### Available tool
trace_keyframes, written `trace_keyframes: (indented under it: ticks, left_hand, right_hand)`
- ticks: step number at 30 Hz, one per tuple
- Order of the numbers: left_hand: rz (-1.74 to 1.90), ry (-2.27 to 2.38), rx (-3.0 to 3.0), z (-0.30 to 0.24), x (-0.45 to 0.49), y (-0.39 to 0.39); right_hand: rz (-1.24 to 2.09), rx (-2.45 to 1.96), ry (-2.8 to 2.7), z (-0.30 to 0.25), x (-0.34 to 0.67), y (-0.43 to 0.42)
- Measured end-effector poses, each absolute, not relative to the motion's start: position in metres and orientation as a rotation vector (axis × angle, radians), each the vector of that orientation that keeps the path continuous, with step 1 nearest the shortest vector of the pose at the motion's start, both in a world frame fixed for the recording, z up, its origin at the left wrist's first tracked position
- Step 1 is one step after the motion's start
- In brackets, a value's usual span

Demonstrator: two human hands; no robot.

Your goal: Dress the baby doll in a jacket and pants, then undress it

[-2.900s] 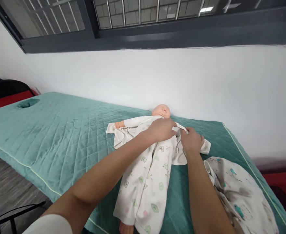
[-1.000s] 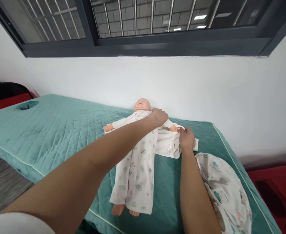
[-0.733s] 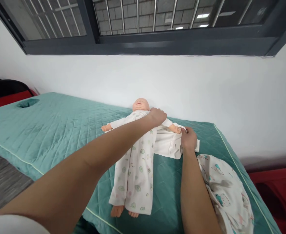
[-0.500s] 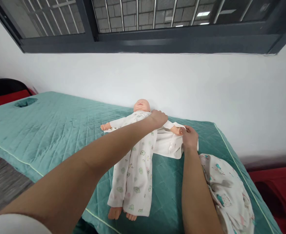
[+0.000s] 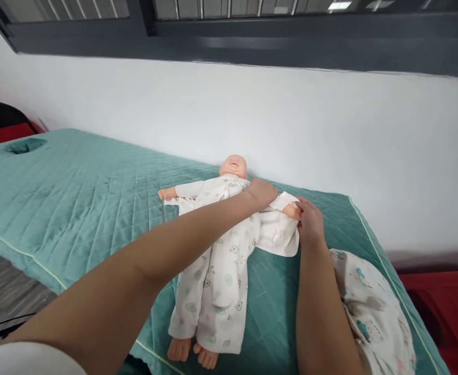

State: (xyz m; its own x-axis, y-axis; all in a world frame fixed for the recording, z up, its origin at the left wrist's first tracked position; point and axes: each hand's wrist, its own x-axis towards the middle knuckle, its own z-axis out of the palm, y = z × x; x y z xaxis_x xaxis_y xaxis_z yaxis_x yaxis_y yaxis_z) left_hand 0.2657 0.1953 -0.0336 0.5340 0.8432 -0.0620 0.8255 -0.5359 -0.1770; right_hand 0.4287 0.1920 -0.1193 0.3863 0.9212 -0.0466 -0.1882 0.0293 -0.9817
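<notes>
Doll [image 5: 223,260], dressed in printed white, lies face-up on a green quilted bed [image 5: 96,192], head by the wall-side edge, feet near the front edge, apparently for reach. Printed cloth [image 5: 373,302] sits bunched along the right edge, seemingly set aside. The left hand [image 5: 263,194] curls over the doll's upper arm, probably steadying it, fingers hidden; the right hand [image 5: 310,219] narrows at the doll's hand [image 5: 291,211], its exact grip unclear.
</notes>
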Motion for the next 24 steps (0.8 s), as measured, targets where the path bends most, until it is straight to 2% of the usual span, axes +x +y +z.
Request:
trace_keyframes:
  ticks: [9,15,24]
  left_hand:
    - [0.222,-1.573,-2.669,-0.032,0.265,0.192]
    - [0.174,-1.582,-2.720,-0.019,0.231,0.176]
    - [-0.292,-1.592,-2.659,-0.039,0.180,0.128]
  right_hand:
    - [0.786,-1.424,-0.860,-0.123,0.436,0.196]
    - [0.752,-1.367,-0.854,-0.131,0.438,0.200]
    - [0.674,-1.079,-0.742,-0.119,0.426,0.197]
